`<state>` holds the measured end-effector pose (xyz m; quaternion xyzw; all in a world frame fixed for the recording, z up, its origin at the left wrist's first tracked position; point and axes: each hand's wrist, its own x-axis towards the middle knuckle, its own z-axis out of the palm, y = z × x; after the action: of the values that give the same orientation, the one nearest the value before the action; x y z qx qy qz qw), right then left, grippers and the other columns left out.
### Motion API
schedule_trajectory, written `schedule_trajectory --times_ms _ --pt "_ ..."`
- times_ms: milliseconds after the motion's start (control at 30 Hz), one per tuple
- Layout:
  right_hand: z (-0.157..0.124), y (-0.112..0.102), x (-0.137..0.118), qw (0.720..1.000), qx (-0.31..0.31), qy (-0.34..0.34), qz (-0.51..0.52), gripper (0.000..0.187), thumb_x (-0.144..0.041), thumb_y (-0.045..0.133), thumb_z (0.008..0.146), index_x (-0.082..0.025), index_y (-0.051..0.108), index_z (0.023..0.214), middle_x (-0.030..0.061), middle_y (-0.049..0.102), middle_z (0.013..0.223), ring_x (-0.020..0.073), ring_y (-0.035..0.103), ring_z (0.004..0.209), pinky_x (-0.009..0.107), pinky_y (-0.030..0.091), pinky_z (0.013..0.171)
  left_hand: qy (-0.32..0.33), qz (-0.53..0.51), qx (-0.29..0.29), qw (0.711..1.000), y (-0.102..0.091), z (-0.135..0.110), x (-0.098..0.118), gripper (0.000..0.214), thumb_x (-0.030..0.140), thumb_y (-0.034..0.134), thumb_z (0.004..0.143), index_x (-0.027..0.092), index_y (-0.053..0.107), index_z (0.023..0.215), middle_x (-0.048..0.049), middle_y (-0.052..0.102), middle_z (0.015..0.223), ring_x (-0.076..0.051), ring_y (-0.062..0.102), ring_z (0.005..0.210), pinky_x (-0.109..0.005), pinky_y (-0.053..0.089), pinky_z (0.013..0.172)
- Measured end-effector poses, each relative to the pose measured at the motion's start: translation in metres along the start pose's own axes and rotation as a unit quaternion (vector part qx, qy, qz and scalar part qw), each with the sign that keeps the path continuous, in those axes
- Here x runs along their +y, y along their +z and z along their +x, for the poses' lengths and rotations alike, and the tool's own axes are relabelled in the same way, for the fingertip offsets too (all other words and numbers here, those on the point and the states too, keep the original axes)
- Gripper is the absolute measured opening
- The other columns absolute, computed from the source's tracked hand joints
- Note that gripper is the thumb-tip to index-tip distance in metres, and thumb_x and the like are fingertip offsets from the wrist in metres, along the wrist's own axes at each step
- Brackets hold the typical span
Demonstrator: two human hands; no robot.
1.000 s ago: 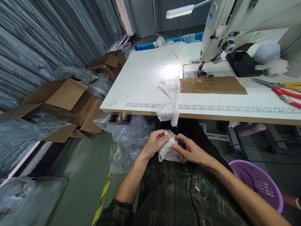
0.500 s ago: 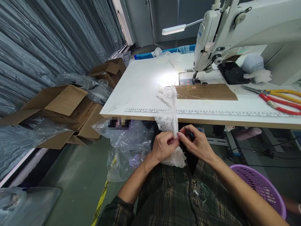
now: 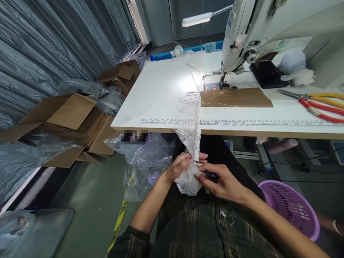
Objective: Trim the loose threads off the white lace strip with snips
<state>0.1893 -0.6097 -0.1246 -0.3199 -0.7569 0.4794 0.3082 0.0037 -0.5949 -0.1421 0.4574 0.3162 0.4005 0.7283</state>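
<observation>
A strip of white lace (image 3: pixel 191 122) runs from under the sewing machine (image 3: pixel 258 28) across the white table (image 3: pixel 158 89) and hangs over its front edge into my lap. My left hand (image 3: pixel 179 167) is closed around the hanging lace just below the table edge. My right hand (image 3: pixel 221 182) pinches the bunched lace end beside it and also holds a small dark tool, partly hidden in the fingers. Both hands sit over my plaid-clothed lap.
Red and yellow scissors (image 3: pixel 321 104) lie at the table's right end beside a brown cardboard sheet (image 3: pixel 236 97). A purple basket (image 3: pixel 291 208) stands on the floor at right. Clear plastic bags (image 3: pixel 146 161) and open cardboard boxes (image 3: pixel 67 118) crowd the left.
The lace has been pulled taut from the table down to my hands. My hands shifted slightly lower and the right hand moved below the left.
</observation>
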Motion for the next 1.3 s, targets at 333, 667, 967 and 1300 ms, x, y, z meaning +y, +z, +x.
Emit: schedule_trajectory --times_ms 333,667,967,1300 --pt "0.011 -0.020 0.024 0.993 0.036 0.105 -0.032 0.046 -0.050 0.026 0.098 -0.020 0.059 0.089 0.0008 0.057 0.074 0.0128 0.048 0.062 0.025 0.039 0.057 -0.019 0.165 0.176 0.970 0.000 -0.004 0.004 0.029 0.042 0.075 0.074 0.014 0.071 0.083 -0.0045 0.069 0.084 -0.016 0.061 0.079 -0.024 0.047 0.072" --pt "0.030 -0.010 0.025 0.996 0.002 0.054 -0.078 0.044 -0.047 0.030 0.098 -0.020 0.052 0.072 0.0009 0.056 0.067 0.0134 0.047 0.061 0.027 0.036 0.060 0.006 0.244 0.175 0.954 0.001 -0.013 0.014 0.026 0.039 0.067 0.081 0.015 0.075 0.086 -0.0072 0.073 0.088 -0.019 0.064 0.082 -0.027 0.047 0.074" --pt "0.041 -0.002 0.024 0.993 0.025 0.067 -0.096 0.044 -0.051 0.030 0.096 -0.021 0.046 0.068 -0.0019 0.048 0.059 0.0116 0.040 0.056 0.027 0.031 0.056 -0.004 0.216 0.194 0.957 -0.003 -0.007 0.010 0.029 0.042 0.070 0.076 0.013 0.072 0.075 -0.0020 0.063 0.068 -0.012 0.053 0.065 -0.021 0.040 0.059" --pt "0.010 0.000 0.048 0.988 -0.046 0.149 -0.006 0.035 -0.056 0.054 0.085 -0.021 0.050 0.090 -0.0068 0.043 0.059 0.0098 0.038 0.050 0.023 0.032 0.047 0.010 0.303 0.190 0.934 -0.019 0.001 -0.022 0.029 0.040 0.059 0.085 0.015 0.070 0.095 -0.0065 0.069 0.091 -0.019 0.063 0.085 -0.029 0.049 0.078"
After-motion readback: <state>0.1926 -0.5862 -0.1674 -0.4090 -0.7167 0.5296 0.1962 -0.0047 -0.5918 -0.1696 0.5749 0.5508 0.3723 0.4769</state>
